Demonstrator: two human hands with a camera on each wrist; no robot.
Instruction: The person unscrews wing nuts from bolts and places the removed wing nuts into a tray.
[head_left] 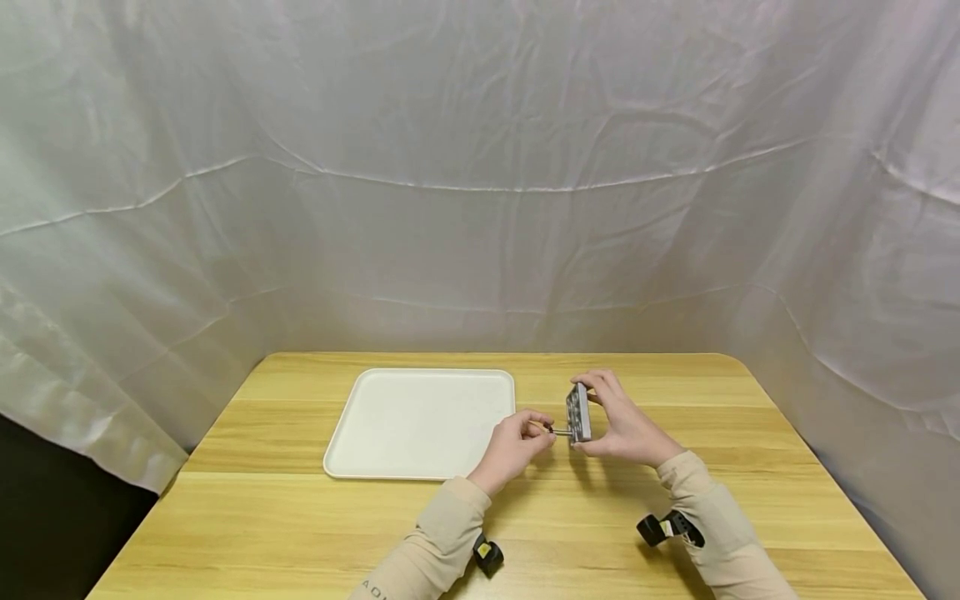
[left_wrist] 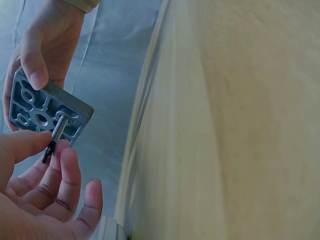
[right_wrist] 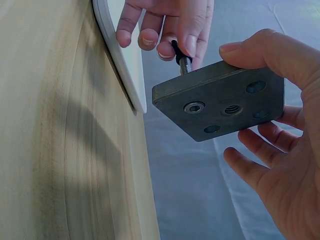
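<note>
My right hand [head_left: 624, 425] grips a square grey metal plate [right_wrist: 215, 102] by its edges, holding it tilted above the table. One face of the plate has ribbed hollows and holes; the other is flat. Through a corner hole runs a threaded bolt [left_wrist: 60, 128], its hex-socket head [right_wrist: 194, 107] sitting in the flat face. At the bolt's free end, my left hand [head_left: 516, 446] pinches a small black wing nut [left_wrist: 48, 150] between thumb and fingertips. Part of the nut is hidden by those fingers. The left hand's other fingers are spread and loosely bent.
A white rectangular tray [head_left: 420, 425] lies on the wooden table [head_left: 247, 508], left of the plate and partly behind the left hand. Pale curtains [head_left: 480, 242] hang around the table's back and sides. Each sleeve carries a black wrist camera [head_left: 488, 554].
</note>
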